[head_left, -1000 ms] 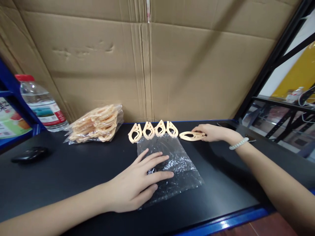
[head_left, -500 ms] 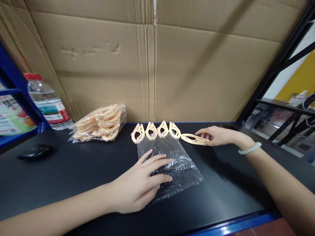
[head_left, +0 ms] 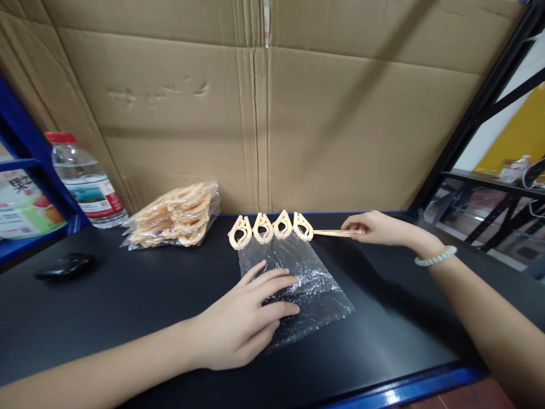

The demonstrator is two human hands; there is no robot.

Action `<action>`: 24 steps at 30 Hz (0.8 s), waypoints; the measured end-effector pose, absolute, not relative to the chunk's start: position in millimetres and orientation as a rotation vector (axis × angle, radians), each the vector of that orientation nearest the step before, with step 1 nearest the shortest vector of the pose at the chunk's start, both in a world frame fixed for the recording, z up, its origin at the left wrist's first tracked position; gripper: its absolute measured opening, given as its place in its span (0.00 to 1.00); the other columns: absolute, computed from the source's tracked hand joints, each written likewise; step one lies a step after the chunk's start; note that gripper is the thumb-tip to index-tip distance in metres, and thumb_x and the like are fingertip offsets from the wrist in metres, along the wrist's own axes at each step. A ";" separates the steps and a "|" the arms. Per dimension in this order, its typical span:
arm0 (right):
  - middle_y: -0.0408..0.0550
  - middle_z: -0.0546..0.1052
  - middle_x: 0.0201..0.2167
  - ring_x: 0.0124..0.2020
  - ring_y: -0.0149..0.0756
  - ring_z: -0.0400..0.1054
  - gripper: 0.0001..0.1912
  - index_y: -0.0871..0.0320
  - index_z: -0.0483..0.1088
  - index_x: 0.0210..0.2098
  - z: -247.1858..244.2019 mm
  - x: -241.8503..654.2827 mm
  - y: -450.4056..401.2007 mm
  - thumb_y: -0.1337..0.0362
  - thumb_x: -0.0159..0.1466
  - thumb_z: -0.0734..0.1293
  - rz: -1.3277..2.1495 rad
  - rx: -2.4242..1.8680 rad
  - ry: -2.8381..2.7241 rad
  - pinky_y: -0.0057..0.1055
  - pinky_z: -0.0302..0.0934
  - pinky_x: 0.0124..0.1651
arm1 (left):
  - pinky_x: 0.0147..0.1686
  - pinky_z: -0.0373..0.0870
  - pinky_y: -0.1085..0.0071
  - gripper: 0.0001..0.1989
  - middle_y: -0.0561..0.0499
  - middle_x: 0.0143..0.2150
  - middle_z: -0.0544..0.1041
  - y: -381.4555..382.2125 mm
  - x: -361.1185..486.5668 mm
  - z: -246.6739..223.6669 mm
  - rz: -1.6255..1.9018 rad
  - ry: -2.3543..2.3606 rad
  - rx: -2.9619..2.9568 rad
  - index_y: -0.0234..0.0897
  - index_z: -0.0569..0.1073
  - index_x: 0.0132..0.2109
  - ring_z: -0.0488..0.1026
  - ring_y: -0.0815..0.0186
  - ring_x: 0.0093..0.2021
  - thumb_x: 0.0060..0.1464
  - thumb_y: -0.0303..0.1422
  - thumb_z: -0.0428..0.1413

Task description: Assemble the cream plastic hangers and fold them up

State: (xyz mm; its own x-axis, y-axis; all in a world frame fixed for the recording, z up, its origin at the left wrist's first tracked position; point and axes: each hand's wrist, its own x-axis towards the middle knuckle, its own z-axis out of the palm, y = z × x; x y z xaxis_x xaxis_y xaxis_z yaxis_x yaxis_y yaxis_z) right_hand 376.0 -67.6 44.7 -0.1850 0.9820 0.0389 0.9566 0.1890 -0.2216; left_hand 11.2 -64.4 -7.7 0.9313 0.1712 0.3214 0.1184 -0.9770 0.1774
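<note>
My left hand [head_left: 244, 318] lies with fingers spread on a clear plastic bag [head_left: 321, 304], pressing it against the table. Several peach-coloured, clip-shaped plastic pieces [head_left: 282, 225] with rounded openings sit in a row at the bag's far end. Whether they are partly inside it I cannot tell. My right hand [head_left: 372, 228] pinches the end of another long peach plastic piece [head_left: 334, 232], turned edge-on so it looks thin. Its left tip is close to the row's rightmost piece [head_left: 303, 227]; contact is unclear.
At the back left lies a filled clear bag of stacked peach pieces [head_left: 174, 218]. Beside it stands a water bottle [head_left: 87, 182] with a red cap. A black mouse [head_left: 66, 267] lies nearer. Cardboard [head_left: 361, 125] walls the table's back; a black metal frame [head_left: 472, 119] rises at right.
My right hand has turned the held plastic piece from flat-facing to edge-on and raised it slightly. My left hand stays on the bag.
</note>
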 end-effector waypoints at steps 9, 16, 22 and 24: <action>0.49 0.78 0.34 0.29 0.34 0.69 0.13 0.59 0.75 0.41 48.0 363.4 -67.9 0.66 0.60 0.61 -0.165 -1.580 -2.197 0.30 0.62 0.33 | 0.66 0.45 0.46 0.23 0.47 0.64 0.64 -64.8 11.2 -5.6 0.497 0.219 2.941 0.45 0.68 0.56 0.56 0.53 0.66 0.54 0.23 0.49; 0.49 0.79 0.36 0.29 0.34 0.69 0.15 0.56 0.74 0.43 47.8 347.7 -71.9 0.56 0.67 0.60 -0.241 -1.415 -2.125 0.30 0.62 0.34 | 0.65 0.46 0.45 0.24 0.46 0.65 0.63 -63.2 10.7 -2.5 0.433 0.184 2.934 0.44 0.68 0.57 0.56 0.52 0.66 0.54 0.23 0.49; 0.47 0.80 0.36 0.33 0.37 0.73 0.13 0.52 0.74 0.41 54.4 332.7 -86.2 0.55 0.68 0.61 -0.339 -1.338 -2.062 0.31 0.63 0.37 | 0.65 0.47 0.44 0.24 0.45 0.65 0.64 -64.5 11.6 -0.9 0.434 0.187 2.951 0.44 0.67 0.57 0.56 0.51 0.66 0.54 0.23 0.49; 0.46 0.80 0.35 0.32 0.36 0.73 0.12 0.52 0.74 0.42 54.4 327.0 -90.2 0.55 0.67 0.61 -0.360 -1.319 -2.039 0.31 0.63 0.36 | 0.65 0.48 0.44 0.24 0.44 0.65 0.63 -64.7 12.0 -0.7 0.424 0.198 2.968 0.43 0.67 0.57 0.56 0.51 0.66 0.54 0.23 0.49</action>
State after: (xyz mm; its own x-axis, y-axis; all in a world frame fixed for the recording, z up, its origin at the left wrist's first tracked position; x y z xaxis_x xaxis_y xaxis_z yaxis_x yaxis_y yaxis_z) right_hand 327.0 -90.2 54.4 -0.2615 0.6981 0.6665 0.8843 0.4501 -0.1244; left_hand 12.0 -64.7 -0.7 0.9518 0.1490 0.2682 0.1106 -0.9820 0.1531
